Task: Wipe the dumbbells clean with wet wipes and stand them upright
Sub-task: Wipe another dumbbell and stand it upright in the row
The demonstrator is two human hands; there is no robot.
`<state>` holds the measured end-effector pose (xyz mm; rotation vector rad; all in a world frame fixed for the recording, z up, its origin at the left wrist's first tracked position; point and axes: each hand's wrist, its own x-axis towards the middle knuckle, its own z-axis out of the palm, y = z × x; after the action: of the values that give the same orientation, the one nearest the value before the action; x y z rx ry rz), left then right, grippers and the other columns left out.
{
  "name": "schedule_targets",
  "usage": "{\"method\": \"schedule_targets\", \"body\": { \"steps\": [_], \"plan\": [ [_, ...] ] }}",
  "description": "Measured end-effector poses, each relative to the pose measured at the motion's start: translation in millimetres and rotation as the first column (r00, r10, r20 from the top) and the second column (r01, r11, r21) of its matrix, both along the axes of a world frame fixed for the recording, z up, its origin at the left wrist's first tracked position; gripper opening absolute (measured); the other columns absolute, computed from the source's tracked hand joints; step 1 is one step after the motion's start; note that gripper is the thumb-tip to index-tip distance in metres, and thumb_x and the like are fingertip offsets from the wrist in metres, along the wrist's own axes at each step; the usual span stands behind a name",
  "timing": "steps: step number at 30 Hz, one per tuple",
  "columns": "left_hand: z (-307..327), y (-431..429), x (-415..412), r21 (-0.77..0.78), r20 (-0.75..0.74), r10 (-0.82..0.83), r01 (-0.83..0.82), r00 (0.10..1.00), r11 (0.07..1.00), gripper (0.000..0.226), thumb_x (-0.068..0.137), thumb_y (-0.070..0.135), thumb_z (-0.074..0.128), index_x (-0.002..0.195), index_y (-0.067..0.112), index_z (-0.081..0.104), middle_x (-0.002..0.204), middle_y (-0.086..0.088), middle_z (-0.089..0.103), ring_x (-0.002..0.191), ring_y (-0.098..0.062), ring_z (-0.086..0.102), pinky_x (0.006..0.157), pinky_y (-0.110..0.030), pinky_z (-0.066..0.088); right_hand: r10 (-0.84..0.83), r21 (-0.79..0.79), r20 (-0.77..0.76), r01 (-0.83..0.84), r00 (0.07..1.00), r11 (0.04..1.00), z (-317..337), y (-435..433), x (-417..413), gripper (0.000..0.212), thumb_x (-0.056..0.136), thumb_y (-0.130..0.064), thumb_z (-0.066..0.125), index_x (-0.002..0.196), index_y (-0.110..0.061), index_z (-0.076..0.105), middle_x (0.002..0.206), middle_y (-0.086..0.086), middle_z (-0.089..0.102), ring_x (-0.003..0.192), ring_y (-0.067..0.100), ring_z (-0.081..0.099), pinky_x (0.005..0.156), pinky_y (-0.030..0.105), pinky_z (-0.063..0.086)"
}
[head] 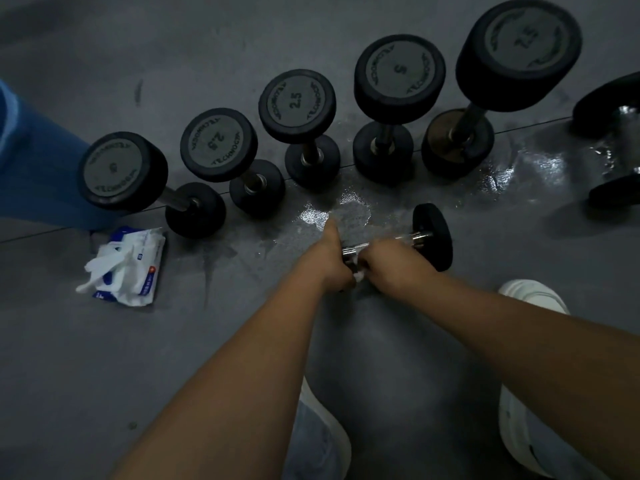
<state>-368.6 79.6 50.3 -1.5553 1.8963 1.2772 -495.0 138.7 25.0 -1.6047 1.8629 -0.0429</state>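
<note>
Grey rubber gym floor [104, 341] fills the view, with a glossy wet patch [519, 168] toward the right; along the far side a row of five black round-headed dumbbells [297, 105] stands upright, grey end plates facing up. Nearer the person, a small black dumbbell [433, 237] with a chrome handle lies on its side on the floor, just in front of that row; only its right head shows, the other end hidden under the hands. The left hand [332, 261] grips the dumbbell's left end, fingers curled and thumb stuck out straight; the right hand [388, 258] is curled round the handle. A crumpled white wet wipe [358, 276] peeks out between the two hands; which hand pinches it I cannot tell. Off to the left lies a blue-and-white soft pack of wet wipes [131, 268], one sheet pulled out, beside a blue padded object [34, 168]; another black dumbbell [606, 105] lies at the right edge; white shoes [533, 296] show below.
</note>
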Motion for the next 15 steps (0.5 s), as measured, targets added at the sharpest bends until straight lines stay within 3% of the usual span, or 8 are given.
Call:
{"method": "schedule_targets", "body": {
  "steps": [4,7,10,12,15],
  "plan": [
    [-3,-2,1,-0.006,0.027,-0.010,0.010,1.000,1.000,0.127,0.072,0.007,0.079,0.155,0.027,-0.015,0.122,-0.013,0.058,0.101,-0.029,0.061,0.079,-0.031,0.049,-0.200,-0.154,-0.053,0.190,0.978,0.970,-6,-2,-13,0.017,0.089,-0.016,0.052,0.098,-0.014,0.067,0.102,0.012,0.059,0.091,0.032,0.061,0.072,0.034,0.048],
    [-2,0,0,-0.013,0.034,-0.012,0.012,0.999,1.000,0.128,0.072,0.007,0.080,0.155,0.029,-0.015,0.125,-0.015,0.059,0.104,-0.031,0.061,0.082,-0.034,0.051,-0.094,-0.049,-0.154,0.087,0.984,0.995,0,-2,-12,0.017,0.088,-0.011,0.053,0.101,-0.013,0.064,0.104,0.012,0.057,0.091,0.032,0.060,0.069,0.033,0.045],
    [-4,-2,1,-0.012,0.038,-0.010,0.010,0.999,1.000,0.127,0.072,0.008,0.080,0.155,0.029,-0.015,0.126,-0.015,0.058,0.106,-0.032,0.061,0.085,-0.035,0.052,-0.115,-0.119,-0.207,0.091,0.972,0.989,8,-8,-20,0.015,0.087,-0.009,0.053,0.097,-0.012,0.064,0.105,0.012,0.055,0.091,0.032,0.060,0.064,0.031,0.040],
    [-5,-2,1,-0.009,0.039,-0.009,0.009,0.999,1.000,0.128,0.072,0.008,0.079,0.155,0.029,-0.015,0.125,-0.015,0.058,0.105,-0.032,0.062,0.085,-0.035,0.052,-0.083,-0.079,-0.249,0.066,0.965,0.995,12,-4,-25,0.016,0.088,-0.007,0.051,0.097,-0.012,0.063,0.108,0.012,0.056,0.094,0.032,0.061,0.065,0.030,0.037],
    [-6,0,1,-0.018,0.032,-0.004,0.004,0.999,1.000,0.128,0.071,0.007,0.079,0.155,0.031,-0.015,0.126,-0.015,0.057,0.104,-0.032,0.062,0.085,-0.036,0.053,-0.004,0.010,-0.228,0.007,0.974,1.000,16,3,-21,0.012,0.090,-0.013,0.054,0.096,-0.013,0.064,0.105,0.011,0.061,0.094,0.030,0.062,0.069,0.030,0.040]
  ]
}}
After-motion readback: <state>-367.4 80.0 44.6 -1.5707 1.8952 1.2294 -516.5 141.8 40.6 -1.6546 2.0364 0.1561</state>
